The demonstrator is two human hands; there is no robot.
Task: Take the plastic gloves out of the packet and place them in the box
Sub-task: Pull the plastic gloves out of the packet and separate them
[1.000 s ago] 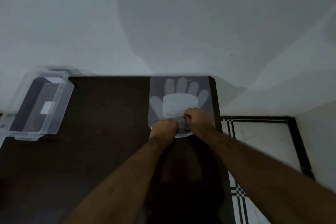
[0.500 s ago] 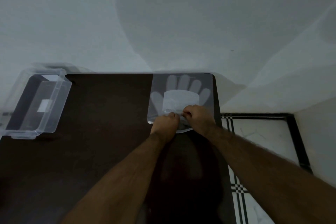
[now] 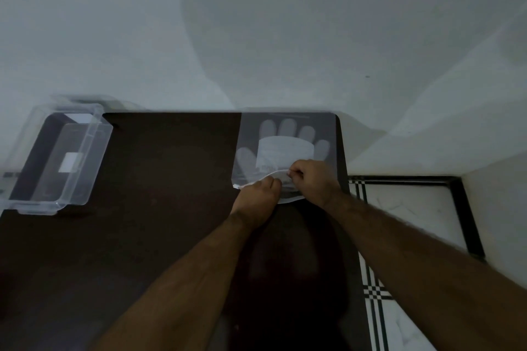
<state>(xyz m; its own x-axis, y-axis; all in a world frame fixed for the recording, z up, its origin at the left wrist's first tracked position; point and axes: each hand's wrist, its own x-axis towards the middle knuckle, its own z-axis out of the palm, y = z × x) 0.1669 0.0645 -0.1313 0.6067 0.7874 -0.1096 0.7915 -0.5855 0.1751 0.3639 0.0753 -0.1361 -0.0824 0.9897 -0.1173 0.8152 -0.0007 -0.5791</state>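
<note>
A clear packet [image 3: 288, 148] lies flat at the far right corner of the dark table [image 3: 159, 179], its fingers-shaped plastic gloves [image 3: 285, 134] showing through with a white label over the palm. My left hand [image 3: 258, 194] pinches the packet's near edge on the left. My right hand [image 3: 310, 179] pinches the upper film of the same edge and lifts it, so the mouth gapes between the two hands. The clear plastic box [image 3: 57, 159] stands uncovered at the far left corner, well away from both hands.
A pale wall runs just behind the table's far edge. To the right the table ends at a drop to a white tiled floor [image 3: 405, 208] with black border lines. Dark table surface lies between the box and the packet.
My right hand has pulled the packet's top film up and away from my left hand, widening the mouth. The view has shifted slightly; the box and packet stay where they were.
</note>
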